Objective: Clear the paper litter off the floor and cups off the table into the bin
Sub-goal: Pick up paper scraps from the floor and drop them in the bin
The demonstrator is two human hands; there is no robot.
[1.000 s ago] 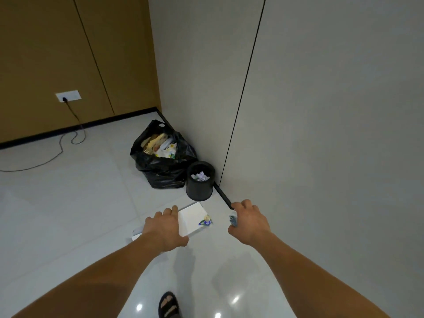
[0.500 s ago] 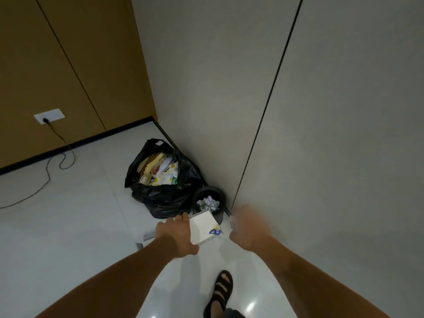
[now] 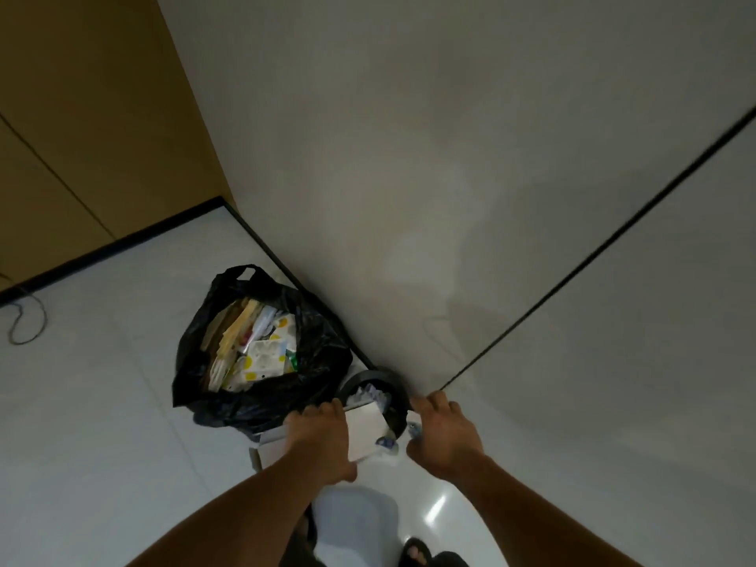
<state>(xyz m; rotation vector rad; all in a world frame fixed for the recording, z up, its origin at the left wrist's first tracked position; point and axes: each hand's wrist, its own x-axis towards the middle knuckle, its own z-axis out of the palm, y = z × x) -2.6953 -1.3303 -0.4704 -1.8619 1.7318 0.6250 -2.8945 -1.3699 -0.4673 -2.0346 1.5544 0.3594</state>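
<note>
My left hand [image 3: 319,439] grips a stiff white sheet [image 3: 365,428] from above, its far edge reaching over the rim of the small black bin [image 3: 393,379] in the wall corner. A small blue-and-white paper scrap [image 3: 386,443] lies at the sheet's right edge. My right hand [image 3: 444,439] hovers just right of the bin, fingers curled round a small white-and-blue scrap [image 3: 413,425]. Crumpled white paper [image 3: 368,392] sits inside the bin. No cups or table are in view.
A full black rubbish bag [image 3: 245,403], open at the top, stands on the floor touching the bin's left side. Grey walls close in behind and to the right. A cable [image 3: 24,321] lies on the floor far left. My sandalled foot [image 3: 415,550] is below.
I have stepped closer to the corner; both hands moved forward, and the white sheet now reaches over the bin's rim. The bag and bin have not moved.
</note>
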